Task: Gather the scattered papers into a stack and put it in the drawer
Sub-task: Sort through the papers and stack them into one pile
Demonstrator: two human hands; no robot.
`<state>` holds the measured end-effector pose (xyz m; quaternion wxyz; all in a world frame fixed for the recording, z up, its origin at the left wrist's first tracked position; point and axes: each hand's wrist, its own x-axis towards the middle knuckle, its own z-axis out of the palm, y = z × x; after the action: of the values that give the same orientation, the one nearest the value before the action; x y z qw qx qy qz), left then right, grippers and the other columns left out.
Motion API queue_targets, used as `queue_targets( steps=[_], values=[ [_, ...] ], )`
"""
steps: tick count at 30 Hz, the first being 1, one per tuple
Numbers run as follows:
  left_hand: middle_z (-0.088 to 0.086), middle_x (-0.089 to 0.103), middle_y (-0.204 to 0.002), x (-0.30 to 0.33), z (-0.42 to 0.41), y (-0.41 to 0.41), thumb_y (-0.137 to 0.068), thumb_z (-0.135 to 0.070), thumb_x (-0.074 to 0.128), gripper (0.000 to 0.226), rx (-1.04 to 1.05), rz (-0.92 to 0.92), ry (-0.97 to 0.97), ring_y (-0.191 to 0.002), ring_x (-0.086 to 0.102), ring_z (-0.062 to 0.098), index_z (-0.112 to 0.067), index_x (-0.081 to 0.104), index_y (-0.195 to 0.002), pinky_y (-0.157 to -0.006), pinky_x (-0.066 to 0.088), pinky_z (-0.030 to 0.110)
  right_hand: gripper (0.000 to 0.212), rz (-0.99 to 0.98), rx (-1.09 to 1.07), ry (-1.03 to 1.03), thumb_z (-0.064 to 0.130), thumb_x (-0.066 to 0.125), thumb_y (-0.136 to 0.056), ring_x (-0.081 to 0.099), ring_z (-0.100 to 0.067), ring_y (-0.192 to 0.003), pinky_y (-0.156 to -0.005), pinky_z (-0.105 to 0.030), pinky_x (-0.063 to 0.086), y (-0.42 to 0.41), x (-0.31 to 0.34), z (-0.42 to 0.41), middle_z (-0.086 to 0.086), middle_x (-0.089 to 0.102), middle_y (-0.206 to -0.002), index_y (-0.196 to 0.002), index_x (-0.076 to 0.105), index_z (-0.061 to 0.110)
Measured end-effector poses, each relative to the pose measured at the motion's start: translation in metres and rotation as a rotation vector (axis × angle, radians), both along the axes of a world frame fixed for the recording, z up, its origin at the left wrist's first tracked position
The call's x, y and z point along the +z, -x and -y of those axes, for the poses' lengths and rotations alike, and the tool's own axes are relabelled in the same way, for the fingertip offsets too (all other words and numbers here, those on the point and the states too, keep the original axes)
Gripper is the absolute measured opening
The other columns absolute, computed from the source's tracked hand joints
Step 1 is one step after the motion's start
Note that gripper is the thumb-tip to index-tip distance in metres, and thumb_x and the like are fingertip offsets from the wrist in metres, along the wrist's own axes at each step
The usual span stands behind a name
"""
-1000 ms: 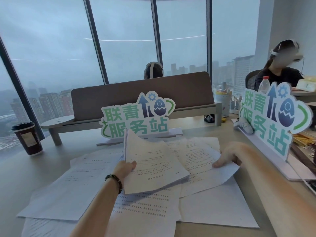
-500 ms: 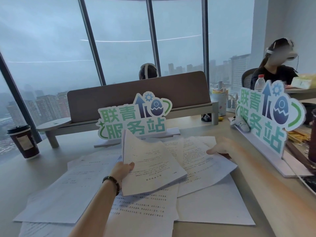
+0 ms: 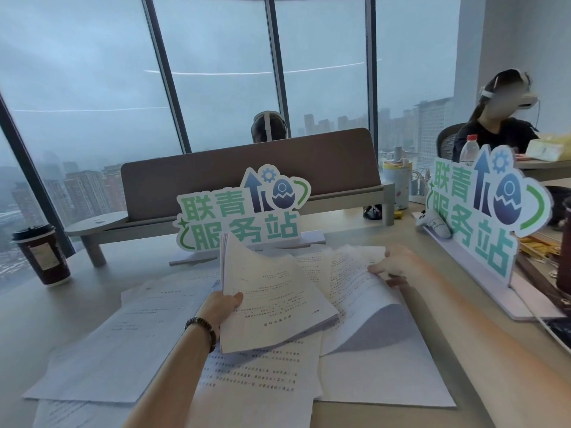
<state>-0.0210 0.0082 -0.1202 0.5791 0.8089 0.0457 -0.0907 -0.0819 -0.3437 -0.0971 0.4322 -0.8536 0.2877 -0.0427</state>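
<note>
From the head camera, the left hand (image 3: 223, 307) grips a partial stack (image 3: 272, 299) of printed sheets by its left edge, thumb on top, holding it tilted up off the desk (image 3: 46, 316). The right hand (image 3: 390, 267) pinches the far right edge of a loose sheet (image 3: 355, 291) and lifts it, so the page bows upward with its underside in shadow. More scattered papers (image 3: 129, 347) lie flat around and under both hands — a spread to the left, printed pages in the middle under the raised stack, a blank-looking sheet (image 3: 380, 381) toward the near right. Gathering looks about part-way: some pages are already collected in the left hand, one more is coming up, and several remain on the desk. No drawer shows anywhere in this view, so stowing is wholly ahead. A coffee cup (image 3: 43, 254) stands well apart at the left, and two standing signs (image 3: 244, 211) flank the far side of the papers.
</note>
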Motion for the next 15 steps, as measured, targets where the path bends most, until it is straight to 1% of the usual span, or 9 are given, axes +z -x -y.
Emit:
queue_targets(
  steps=[1,2,3,4,6,8,10,11,15],
  values=[
    [0.012,0.068,-0.084,0.0,0.0001,0.0002,-0.097,-0.013,0.055,0.009,-0.001,0.0,0.002,-0.079,0.065,0.032,-0.006,0.06,-0.096,-0.077,0.056,0.043,0.055,0.019,-0.002,-0.051,0.021,0.086,-0.074,0.066,-0.03,-0.097,-0.071,-0.04,0.062,-0.0022,-0.0021,0.002,-0.014,0.063,-0.114,-0.115,0.059,-0.003],
    [0.012,0.067,-0.083,-0.0003,0.0002,0.0,-0.097,-0.013,0.055,0.009,-0.001,-0.001,0.004,-0.077,0.065,0.031,-0.007,0.06,-0.094,-0.076,0.056,0.042,0.056,0.022,-0.002,-0.065,0.024,0.087,-0.073,0.066,-0.029,-0.094,-0.068,-0.038,0.061,-0.004,-0.0027,0.0033,-0.015,0.066,-0.111,-0.116,0.062,-0.002],
    [0.012,0.067,-0.082,-0.0005,0.0005,-0.0002,-0.097,-0.013,0.055,0.009,-0.001,-0.004,0.005,-0.076,0.065,0.031,-0.008,0.059,-0.092,-0.077,0.056,0.043,0.058,0.032,0.006,-0.072,0.028,0.086,-0.073,0.066,-0.03,-0.094,-0.072,-0.038,0.059,-0.0049,-0.0028,0.0042,-0.016,0.067,-0.112,-0.117,0.063,0.0],
    [0.012,0.067,-0.082,-0.0007,0.0006,-0.0004,-0.097,-0.013,0.056,0.01,-0.001,-0.007,0.006,-0.076,0.065,0.031,-0.009,0.059,-0.089,-0.079,0.056,0.045,0.061,0.033,0.011,-0.071,0.032,0.086,-0.073,0.065,-0.031,-0.1,-0.081,-0.04,0.057,-0.0047,-0.0016,0.0044,-0.016,0.066,-0.116,-0.12,0.062,0.0],
    [0.012,0.068,-0.082,-0.0009,0.0005,-0.0011,-0.097,-0.014,0.056,0.012,0.002,-0.014,0.005,-0.077,0.065,0.031,-0.01,0.059,-0.087,-0.081,0.056,0.047,0.069,0.018,0.015,-0.1,0.037,0.081,-0.079,0.059,-0.034,-0.115,-0.094,-0.04,0.05,-0.0005,0.0035,0.0013,-0.015,0.059,-0.132,-0.132,0.055,0.001],
    [0.012,0.068,-0.083,-0.001,0.0002,-0.0018,-0.097,-0.015,0.056,0.009,0.003,-0.019,-0.002,-0.075,0.065,0.031,-0.007,0.059,-0.093,-0.074,0.057,0.043,0.071,0.01,0.014,-0.107,0.036,0.074,-0.087,0.053,-0.034,-0.122,-0.095,-0.039,0.045,0.0001,0.0063,-0.0008,-0.015,0.053,-0.138,-0.143,0.045,0.002],
    [0.012,0.068,-0.083,-0.0007,0.0002,-0.0021,-0.097,-0.015,0.056,0.009,0.0,-0.016,-0.005,-0.073,0.065,0.029,-0.007,0.058,-0.097,-0.066,0.056,0.037,0.069,0.018,0.005,-0.121,0.034,0.071,-0.09,0.053,-0.033,-0.119,-0.094,-0.041,0.044,-0.0022,0.0046,-0.0004,-0.014,0.053,-0.134,-0.145,0.043,0.004],
    [0.011,0.067,-0.082,-0.0006,0.0003,-0.0018,-0.097,-0.015,0.056,0.008,-0.001,-0.014,-0.005,-0.072,0.065,0.029,-0.007,0.058,-0.097,-0.064,0.055,0.035,0.069,0.03,0.007,-0.128,0.033,0.071,-0.09,0.052,-0.033,-0.121,-0.097,-0.043,0.044,-0.0029,0.0032,-0.0005,-0.014,0.052,-0.137,-0.146,0.041,0.005],
    [0.012,0.068,-0.082,-0.0008,0.0003,-0.0017,-0.098,-0.014,0.055,0.009,-0.004,-0.015,-0.012,-0.071,0.065,0.028,-0.007,0.059,-0.094,-0.061,0.053,0.034,0.069,0.073,0.019,-0.156,0.03,0.07,-0.091,0.044,-0.035,-0.133,-0.107,-0.046,0.039,0.0,0.0038,-0.0045,-0.015,0.045,-0.149,-0.148,0.039,0.005]
  ],
)
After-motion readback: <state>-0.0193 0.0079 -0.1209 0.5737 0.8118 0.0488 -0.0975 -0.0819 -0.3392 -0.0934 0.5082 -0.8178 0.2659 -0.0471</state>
